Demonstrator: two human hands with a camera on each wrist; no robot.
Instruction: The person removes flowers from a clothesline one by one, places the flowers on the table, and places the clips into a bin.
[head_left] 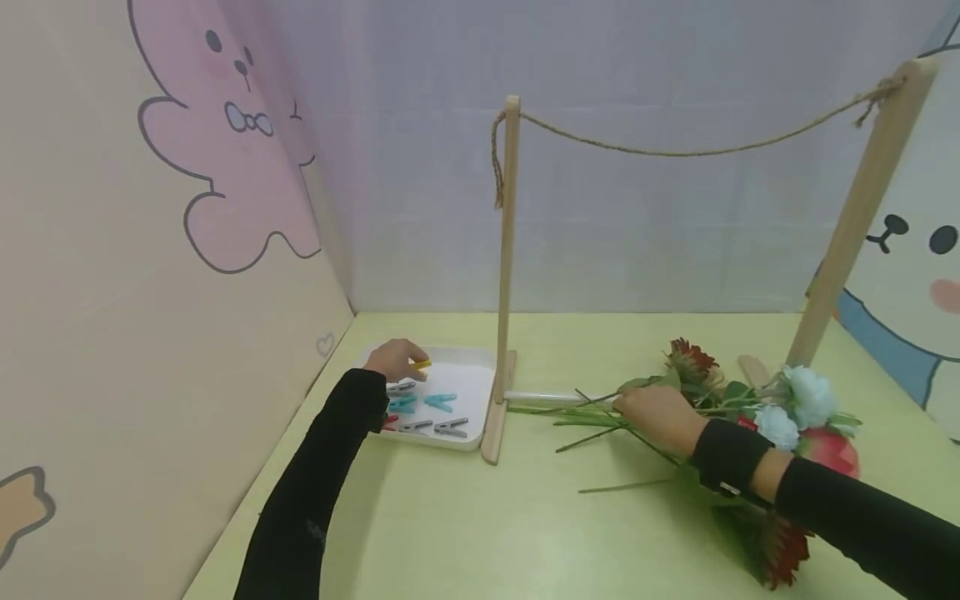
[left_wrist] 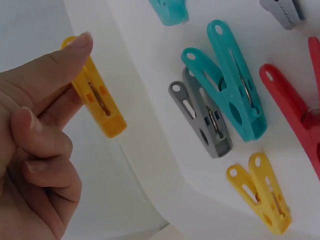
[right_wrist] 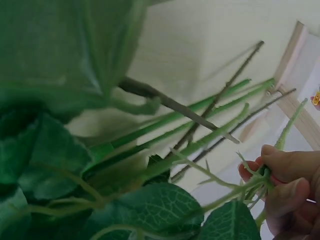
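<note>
My left hand (head_left: 393,360) is over the white tray (head_left: 476,367) and pinches a yellow clothespin (left_wrist: 102,100) between thumb and fingers. In the tray lie several more clothespins: teal (left_wrist: 240,95), grey (left_wrist: 202,115), red (left_wrist: 287,105) and another yellow one. My right hand (head_left: 660,417) pinches a green flower stem (right_wrist: 286,131) among a pile of artificial flowers. Leaves (right_wrist: 165,210) partly fill the right wrist view, and which bloom belongs to the held stem is hidden.
A left wooden post (head_left: 506,250) stands beside the tray, a right one (head_left: 862,208) behind the flowers. A sagging rope (head_left: 660,153) joins their tops; a white rod (head_left: 555,397) runs low between them. Pale blue flowers (head_left: 810,396) and a dark red bloom (head_left: 786,550) lie right.
</note>
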